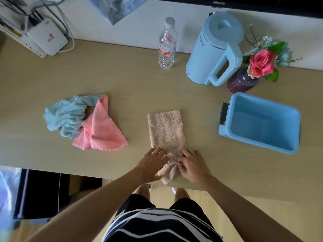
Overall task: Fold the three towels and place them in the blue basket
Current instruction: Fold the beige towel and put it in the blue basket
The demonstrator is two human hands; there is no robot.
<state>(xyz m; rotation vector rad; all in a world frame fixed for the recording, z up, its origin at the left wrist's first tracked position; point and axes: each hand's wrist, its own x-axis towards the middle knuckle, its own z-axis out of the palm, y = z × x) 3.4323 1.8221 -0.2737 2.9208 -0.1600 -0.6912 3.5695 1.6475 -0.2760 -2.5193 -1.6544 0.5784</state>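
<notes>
Towel (166, 130), beige, folded strip near desk (122, 81) front edge, long axis front-to-back, near end bunched btwn hands. L hand (152, 165) flat, fingers straight, pressing; R hand (194, 165) fingers curled, pinching cloth. Blue basket (257, 143) toward right edge, nearer R hand.

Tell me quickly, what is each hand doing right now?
Left hand: open, pressing flat on the beige towel.
Right hand: closed, pinching the beige towel's near end.

Table (122, 81) — beige towel (166, 128), pink towel (103, 130), teal towel (66, 114), blue basket (258, 130), kettle (209, 55), bottle (167, 48), vase (241, 81)
</notes>
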